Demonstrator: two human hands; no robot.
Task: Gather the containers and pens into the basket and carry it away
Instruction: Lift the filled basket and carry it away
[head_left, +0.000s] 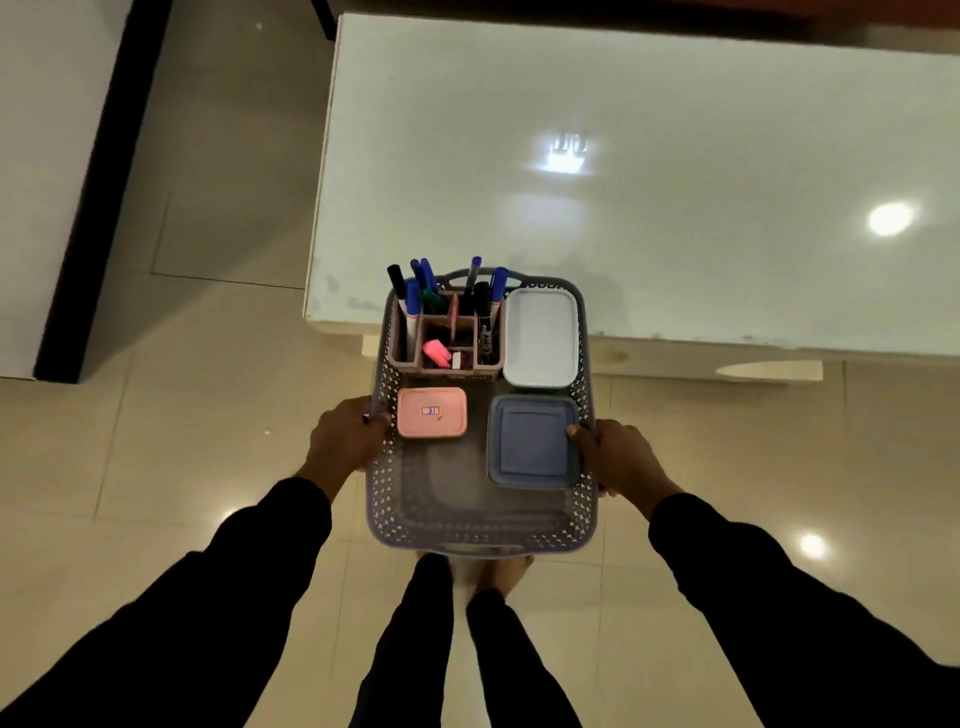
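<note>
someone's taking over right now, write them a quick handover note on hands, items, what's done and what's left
Left hand has a grip on the basket at its left rim; right hand grips the right rim.
Inside: pen organizer with pens upright, white container, pink container, blue container.
Done: everything gathered, basket lifted beside the white table.
Left: carry it away.

Grey perforated basket (470, 525) holds pink (432, 413), white (541, 338), blue containers (532, 441) and upright pens (421, 291)

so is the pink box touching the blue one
Apart. The head view shows a strip of bare basket floor between the pink box and the blue box.
</note>
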